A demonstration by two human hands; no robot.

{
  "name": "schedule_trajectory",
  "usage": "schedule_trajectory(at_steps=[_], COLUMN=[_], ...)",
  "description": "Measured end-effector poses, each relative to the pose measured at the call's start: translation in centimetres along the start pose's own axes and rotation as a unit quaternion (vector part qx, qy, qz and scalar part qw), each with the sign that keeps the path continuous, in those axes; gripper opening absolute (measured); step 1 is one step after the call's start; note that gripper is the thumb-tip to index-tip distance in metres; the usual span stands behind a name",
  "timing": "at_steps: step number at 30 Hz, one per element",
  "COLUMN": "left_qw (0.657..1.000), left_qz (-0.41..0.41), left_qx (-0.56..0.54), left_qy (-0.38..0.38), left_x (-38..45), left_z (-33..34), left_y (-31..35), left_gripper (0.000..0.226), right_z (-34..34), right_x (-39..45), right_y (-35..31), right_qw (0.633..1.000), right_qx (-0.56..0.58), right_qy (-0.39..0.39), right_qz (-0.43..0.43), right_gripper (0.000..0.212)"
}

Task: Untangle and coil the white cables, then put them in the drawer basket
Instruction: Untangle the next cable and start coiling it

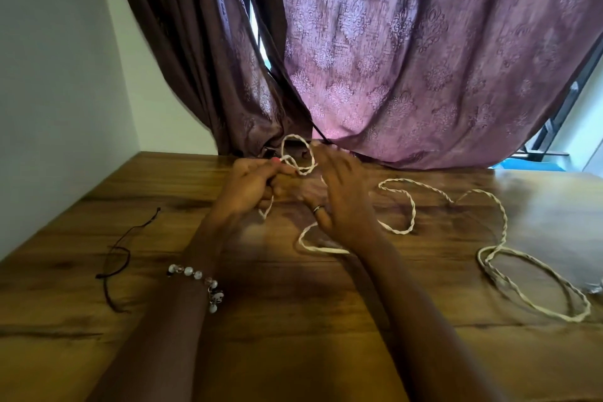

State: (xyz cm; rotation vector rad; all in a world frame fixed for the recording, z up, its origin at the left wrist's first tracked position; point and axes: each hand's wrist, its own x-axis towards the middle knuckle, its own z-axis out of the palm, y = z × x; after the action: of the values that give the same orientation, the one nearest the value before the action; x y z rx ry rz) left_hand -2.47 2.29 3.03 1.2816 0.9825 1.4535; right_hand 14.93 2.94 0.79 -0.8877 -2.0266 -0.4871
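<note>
Twisted white cables (502, 219) snake across the wooden table (293, 320) in loose loops, from the far middle to a larger loop at the right edge. My left hand (251, 186) pinches one end of the cables, where a small upright loop rises near the curtain. Over the cables just right of that loop hovers my right hand (342, 199), blurred, fingers spread, a ring on one finger. Part of the cables runs hidden beneath it. No drawer basket is in view.
A thin dark cord (117, 258) lies on the table's left side. A purple patterned curtain (408, 59) hangs down to the table's far edge. A white wall stands at the left. A beaded bracelet sits on my left wrist.
</note>
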Motion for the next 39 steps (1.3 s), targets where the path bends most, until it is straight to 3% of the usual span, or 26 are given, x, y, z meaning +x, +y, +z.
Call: schedule_trajectory(at_steps=[2, 6, 10, 12, 15, 17, 19, 24, 26, 28, 31, 35, 37, 39], left_qw=[0.997, 0.984, 0.985, 0.983, 0.978, 0.970, 0.959, 0.965, 0.967, 0.964, 0.955, 0.950, 0.960, 0.980], left_qz=[-0.018, -0.018, -0.009, -0.002, -0.002, -0.001, -0.007, 0.049, 0.063, 0.073, 0.085, 0.118, 0.118, 0.105], left_qx=[0.023, 0.064, -0.011, -0.055, -0.104, -0.151, -0.207, -0.164, -0.155, -0.172, -0.221, -0.246, -0.229, -0.158], left_qy=[-0.078, -0.166, -0.173, -0.177, -0.178, -0.192, -0.196, -0.200, -0.194, -0.187, -0.179, -0.155, -0.107, -0.057], left_x=[-0.3, -1.2, -1.4, -1.4, -1.1, -0.6, -0.2, -0.5, -0.6, -0.4, -0.2, 0.0, 0.1, 0.4], left_z=[-0.3, -0.9, -0.9, -0.6, -0.8, -1.4, -2.1, -2.7, -3.0, -3.4, -3.5, -3.0, -2.7, -2.5], left_y=[0.2, 0.5, 1.1, 1.0, 0.8, 0.6, 0.3, -0.4, -0.4, -0.4, -0.3, -0.5, -0.6, -0.8], left_gripper=[0.033, 0.035, 0.039, 0.042, 0.055, 0.067, 0.079, 0.057, 0.050, 0.047, 0.057, 0.046, 0.041, 0.039], right_z=[1.4, 2.1, 0.9, 1.0, 2.1, 2.4, 2.1, 2.3, 1.4, 0.5, 0.3, 1.2, 1.3, 1.2], right_x=[-0.3, -0.5, -1.0, -1.1, -0.8, -0.6, -0.4, -0.7, -0.5, -0.8, -1.4, -1.2, -0.7, -0.4], right_y=[-0.3, 1.5, 2.2, 1.4, 0.5, 0.4, 0.6, 2.6, 3.2, 3.7, 3.1, 1.7, 1.1, 0.3], right_qw=[0.999, 0.987, 0.961, 0.944, 0.948, 0.940, 0.901, 0.828, 0.820, 0.881, 0.955, 0.973, 0.967, 0.965], right_qx=[-0.015, 0.146, 0.252, 0.291, 0.274, 0.297, 0.361, 0.358, 0.308, 0.186, 0.065, -0.036, -0.097, -0.124], right_qy=[-0.038, -0.011, -0.006, -0.043, -0.060, -0.021, 0.037, 0.134, 0.168, 0.121, 0.001, -0.200, -0.235, -0.218], right_qz=[0.000, 0.060, 0.111, 0.146, 0.150, 0.170, 0.238, 0.410, 0.452, 0.418, 0.291, 0.109, 0.005, -0.070], right_gripper=[0.061, 0.011, 0.029, 0.037, 0.023, 0.017, 0.012, 0.020, 0.020, 0.018, 0.016, 0.026, 0.029, 0.036])
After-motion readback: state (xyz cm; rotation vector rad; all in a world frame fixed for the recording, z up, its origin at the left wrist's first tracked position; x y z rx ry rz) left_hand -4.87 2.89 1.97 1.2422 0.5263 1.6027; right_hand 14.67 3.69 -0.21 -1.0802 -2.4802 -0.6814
